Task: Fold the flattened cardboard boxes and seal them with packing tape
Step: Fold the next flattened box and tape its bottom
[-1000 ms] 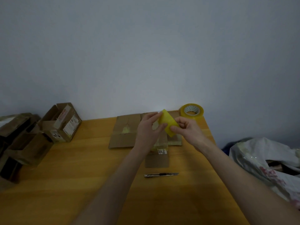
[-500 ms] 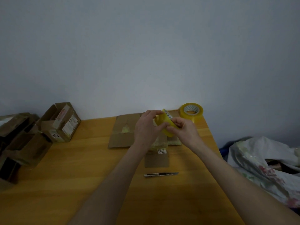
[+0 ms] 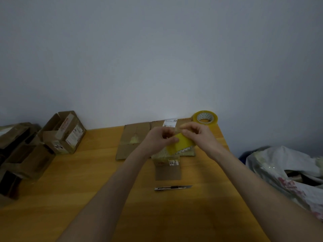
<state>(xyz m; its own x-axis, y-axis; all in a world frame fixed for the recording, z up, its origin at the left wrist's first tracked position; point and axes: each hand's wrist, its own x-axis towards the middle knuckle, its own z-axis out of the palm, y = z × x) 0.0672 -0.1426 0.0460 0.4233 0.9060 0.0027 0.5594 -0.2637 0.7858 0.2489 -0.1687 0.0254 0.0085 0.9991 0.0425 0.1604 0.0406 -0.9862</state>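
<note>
Left hand [image 3: 161, 138] and right hand [image 3: 201, 137] both pinch the tape roll [image 3: 180, 144], held just over the flat boxes [image 3: 132, 142] at the back of the surface [image 3: 70, 189]. The roll's probably light and stiff, but its loose end will be sticky and flimsy, so grip it by the rim.

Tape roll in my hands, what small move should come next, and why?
Probably peel the loose end and draw a short strip off the tape roll: the left hand and right hand both pinch it above the flattened cardboard, no drawn strip shows clearly, and the utility knife lies nearby for cutting.
</note>
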